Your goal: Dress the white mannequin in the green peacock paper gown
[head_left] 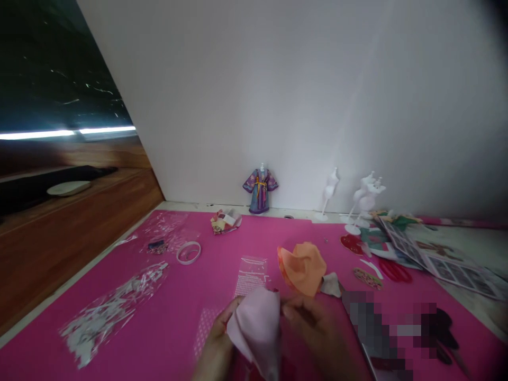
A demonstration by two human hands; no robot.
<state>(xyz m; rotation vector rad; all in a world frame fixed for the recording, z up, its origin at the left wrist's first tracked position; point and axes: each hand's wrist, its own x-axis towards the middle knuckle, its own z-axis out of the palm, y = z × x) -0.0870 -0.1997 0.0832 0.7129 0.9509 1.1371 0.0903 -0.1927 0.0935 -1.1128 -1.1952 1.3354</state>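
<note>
i have my left hand point(217, 338) with its fingers clamped on the left side of the pale pink cloth point(257, 328); my right hand point(313, 325) is at its right edge, too blurred for me to tell whether those fingers grip. just beyond the right fingers, orange cloth point(307, 267) lies on the pink surface point(159, 338); well past both hands stands a robed mannequin point(260, 193).

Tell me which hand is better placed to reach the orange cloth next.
Right, probably. The right hand is nearer the orange cloth, just below it in view; blur hides whether it pinches anything. The left hand is farther off and holds the pale pink cloth.
</note>
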